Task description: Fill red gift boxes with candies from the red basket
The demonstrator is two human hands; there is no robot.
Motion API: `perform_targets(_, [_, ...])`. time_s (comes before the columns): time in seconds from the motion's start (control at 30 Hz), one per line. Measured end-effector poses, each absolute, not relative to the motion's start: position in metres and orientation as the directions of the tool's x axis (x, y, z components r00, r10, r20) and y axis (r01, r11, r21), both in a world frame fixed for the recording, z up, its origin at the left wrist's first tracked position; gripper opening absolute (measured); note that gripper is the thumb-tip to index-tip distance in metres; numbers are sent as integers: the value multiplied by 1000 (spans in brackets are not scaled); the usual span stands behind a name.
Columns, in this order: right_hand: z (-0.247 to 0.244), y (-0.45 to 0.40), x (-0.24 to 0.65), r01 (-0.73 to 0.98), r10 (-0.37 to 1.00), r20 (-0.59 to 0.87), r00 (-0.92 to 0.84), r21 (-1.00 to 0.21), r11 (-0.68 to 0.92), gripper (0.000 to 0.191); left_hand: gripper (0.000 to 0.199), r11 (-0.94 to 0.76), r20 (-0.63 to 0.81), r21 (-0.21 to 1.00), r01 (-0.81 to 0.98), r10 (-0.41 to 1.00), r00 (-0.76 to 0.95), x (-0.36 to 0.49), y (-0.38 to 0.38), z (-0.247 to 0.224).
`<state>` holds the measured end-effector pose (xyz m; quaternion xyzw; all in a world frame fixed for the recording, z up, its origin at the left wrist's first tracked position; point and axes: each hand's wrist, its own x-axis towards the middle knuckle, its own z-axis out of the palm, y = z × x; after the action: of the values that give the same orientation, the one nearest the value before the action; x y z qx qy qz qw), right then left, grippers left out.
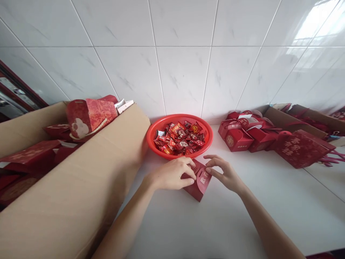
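Head view — person at a white tabletop [229,226], both bare hands on one small dark-red gift box [198,192] with light characters on its rounded flap. From where I stand, the box sits on the tabletop between the hands, just in front of a red plastic colander [150,142].

Left hand [176,174]: over the box's left part, fingers bent, thumb and index tips near each other at the flaps; can't tell if anything is pinched. Right hand [222,173]: thumb and index tips close together at the flap's right edge, another finger lifted away; can't tell if they clamp the flap or only touch it.

Colander holds a heap of wrapped candies [180,138], mostly red wrappers. Left side: a big open cardboard carton [88,190] with red packages inside, a patterned red gift box with a rope handle [94,117] on top. Right side: a cluster of red gift boxes [239,138], then a tilted red gift bag [304,149] with gold characters, pink ribbons [334,158] beside it. White tiled wall [183,79] behind.
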<state>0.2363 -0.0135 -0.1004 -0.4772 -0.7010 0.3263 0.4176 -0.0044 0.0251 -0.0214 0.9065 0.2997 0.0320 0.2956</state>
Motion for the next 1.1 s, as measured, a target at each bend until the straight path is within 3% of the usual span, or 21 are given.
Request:
perform_targets(0.13, [-104,-12,234,375,935,303,-183,-858,351,31,18,-638,-109,576,511,560,821,-4,28,-22])
perform_targets(0.23, [-107,-12,231,390,929,344,-135,-844,369,30,29,-621,-78,596,509,586,807,-2,30,-25])
perform_targets(0.33, [-106,-14,229,459,917,393,-67,-804,378,29,45,-610,-67,595,523,610,789,1,31,-30])
perform_targets(0.47, [-97,-22,224,607,892,451,-1,-709,359,32,48,-600,-77,594,536,621,780,5,27,-35])
perform_targets(0.67, [-88,-41,211,646,920,390,-38,-693,320,24,39,-629,-6,595,500,619,785,13,15,-34])
perform_targets(0.8, [-85,-50,207,669,940,340,-26,-693,269,14,30,-588,-55,550,593,683,728,23,6,-33])
perform_targets(0.93, [-83,-55,207,713,945,327,8,-664,224,7,41,-530,-108,478,700,756,646,33,-3,-37])
perform_targets(1.1, [-87,-55,211,714,944,328,36,-669,205,5,46,-528,-111,468,709,761,640,39,-6,-43])
